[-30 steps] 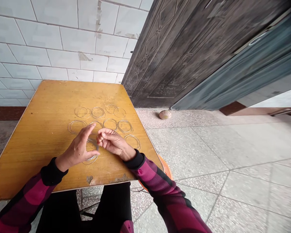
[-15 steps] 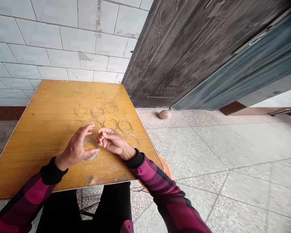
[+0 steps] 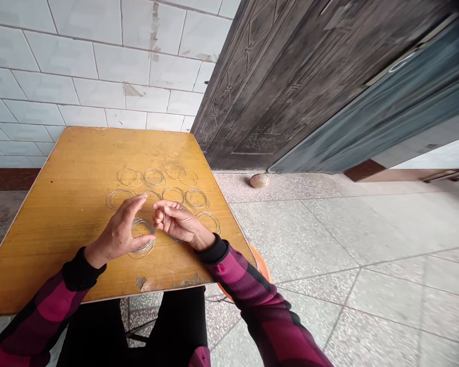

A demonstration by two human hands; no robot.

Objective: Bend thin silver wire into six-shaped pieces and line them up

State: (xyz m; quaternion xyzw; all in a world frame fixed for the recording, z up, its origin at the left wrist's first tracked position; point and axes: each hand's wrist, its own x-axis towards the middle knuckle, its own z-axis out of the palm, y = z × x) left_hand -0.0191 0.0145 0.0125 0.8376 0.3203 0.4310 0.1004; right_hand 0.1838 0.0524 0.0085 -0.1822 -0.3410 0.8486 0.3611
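Note:
My left hand is over the near part of the table, its thumb and fingers spread in a C shape. Between them shows a thick coil of thin silvery wire, partly hidden by the hand; I cannot tell whether they touch. Just right of it, my right hand has its fingers curled in and the thumb close to the index finger. Whatever it may hold is too small to make out. Beyond the hands lie thinner wire rings, among them one ring at the back and another to the right.
The wooden table has a chipped front edge. A white tiled wall stands behind it, a dark carved door to the right. A roundish object sits on the floor, and an orange stool shows beside the table.
The fingers of my right hand have loosened slightly, with the index finger a little straighter. My left hand is almost still, and the wire rings lie as before.

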